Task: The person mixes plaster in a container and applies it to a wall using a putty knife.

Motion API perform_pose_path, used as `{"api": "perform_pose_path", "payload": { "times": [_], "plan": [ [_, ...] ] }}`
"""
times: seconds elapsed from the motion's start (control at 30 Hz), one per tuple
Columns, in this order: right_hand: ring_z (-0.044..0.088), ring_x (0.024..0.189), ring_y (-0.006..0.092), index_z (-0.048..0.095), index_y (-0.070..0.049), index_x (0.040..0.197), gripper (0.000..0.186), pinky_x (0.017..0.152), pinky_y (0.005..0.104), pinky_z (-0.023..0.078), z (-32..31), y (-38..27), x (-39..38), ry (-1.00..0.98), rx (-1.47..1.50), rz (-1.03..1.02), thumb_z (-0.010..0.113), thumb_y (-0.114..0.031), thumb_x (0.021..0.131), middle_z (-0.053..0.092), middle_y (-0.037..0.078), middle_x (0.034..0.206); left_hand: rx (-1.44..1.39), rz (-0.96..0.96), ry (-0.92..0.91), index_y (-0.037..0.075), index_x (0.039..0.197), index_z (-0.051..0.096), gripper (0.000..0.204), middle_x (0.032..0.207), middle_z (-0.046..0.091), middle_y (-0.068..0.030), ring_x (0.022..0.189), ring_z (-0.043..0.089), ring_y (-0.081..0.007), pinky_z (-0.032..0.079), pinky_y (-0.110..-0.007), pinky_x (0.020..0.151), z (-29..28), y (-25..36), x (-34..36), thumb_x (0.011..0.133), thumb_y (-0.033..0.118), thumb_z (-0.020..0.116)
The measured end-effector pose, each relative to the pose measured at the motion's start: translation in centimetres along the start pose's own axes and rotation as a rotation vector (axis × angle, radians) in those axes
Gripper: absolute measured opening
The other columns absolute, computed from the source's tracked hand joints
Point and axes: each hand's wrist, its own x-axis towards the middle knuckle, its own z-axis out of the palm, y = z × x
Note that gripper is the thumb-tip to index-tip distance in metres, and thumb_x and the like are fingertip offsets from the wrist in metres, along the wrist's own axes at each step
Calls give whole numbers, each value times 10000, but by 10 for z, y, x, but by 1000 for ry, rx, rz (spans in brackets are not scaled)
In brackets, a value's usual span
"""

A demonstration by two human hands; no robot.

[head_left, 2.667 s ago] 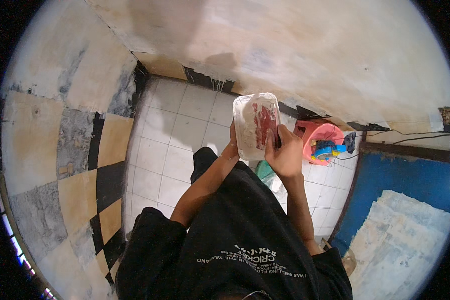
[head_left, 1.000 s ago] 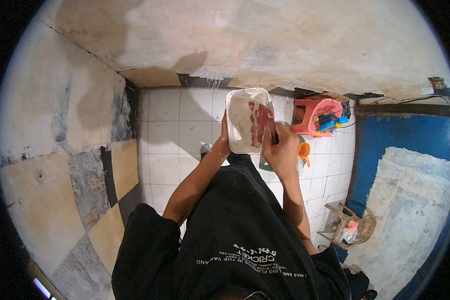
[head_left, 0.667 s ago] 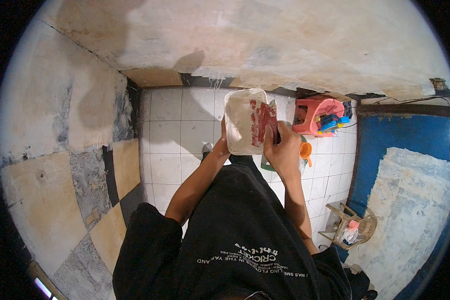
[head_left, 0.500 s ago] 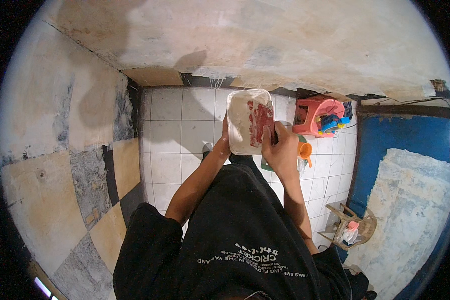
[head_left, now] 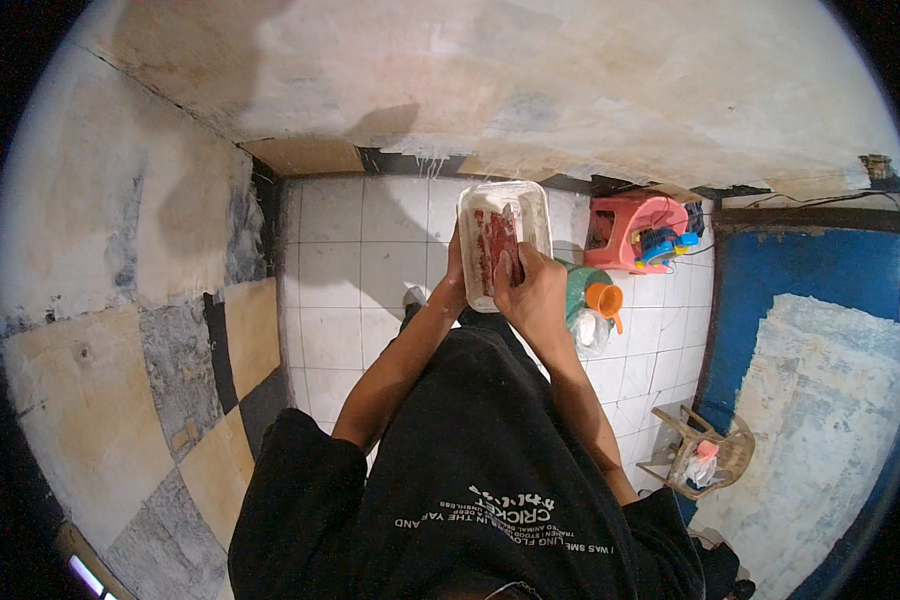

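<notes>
A white plastic tub [head_left: 535, 215] with creamy paste inside is held out in front of me over the tiled floor. My left hand [head_left: 455, 275] grips it along its left side, the fingers mostly hidden behind the tub. My right hand [head_left: 530, 285] is closed on a red flat tool [head_left: 495, 240], smeared with paste, which lies inside the tub. The tool's exact shape is partly hidden by paste and fingers.
Beyond my right hand are a green container [head_left: 578, 280], an orange dipper [head_left: 605, 298], a white bag [head_left: 590, 330] and a pink stool [head_left: 620, 225] with blue-yellow things [head_left: 660, 250]. A plastic chair [head_left: 730, 460] stands by the blue door [head_left: 750, 280]. Patchy walls [head_left: 185, 140] surround me.
My right hand and the red tool have shifted left toward the middle of the tub, uncovering more of the green container. The tub sits slightly farther right than a second ago.
</notes>
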Motion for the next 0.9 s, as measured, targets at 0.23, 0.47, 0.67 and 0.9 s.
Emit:
{"api": "perform_pose_path", "payload": {
  "times": [0.23, 0.47, 0.67, 0.9],
  "plan": [
    [499, 445, 340, 497, 32, 661, 207, 457, 376, 398, -15, -4, 2, 45, -27, 28, 618, -61, 801, 504, 204, 536, -323, -151, -537, 94, 1336, 454, 620, 1292, 523, -120, 1172, 525, -277, 411, -444, 1034, -14, -2, 6, 932, 553, 348],
    [474, 435, 331, 474, 27, 652, 217, 450, 368, 373, -17, 7, 4, 66, -39, 14, 612, -56, 796, 486, 202, 529, -228, -121, -362, 94, 1373, 414, 660, 1339, 491, -129, 1211, 500, -285, 394, -449, 1051, -8, -4, 4, 924, 569, 328],
    [465, 445, 325, 475, 25, 665, 201, 454, 371, 368, -15, 2, -1, 19, -3, 6, 609, -50, 795, 485, 199, 543, -366, -152, -570, 97, 1373, 416, 645, 1337, 495, -126, 1204, 504, -283, 398, -448, 1046, -25, -8, 12, 932, 557, 315],
    [438, 435, 303, 471, 22, 667, 203, 450, 366, 347, -23, -6, 0, 40, 11, -12, 609, -44, 801, 464, 183, 534, -294, -155, -417, 92, 1369, 419, 622, 1329, 498, -138, 1190, 515, -295, 421, -457, 1025, -26, -5, 8, 935, 530, 335]
  ]
}}
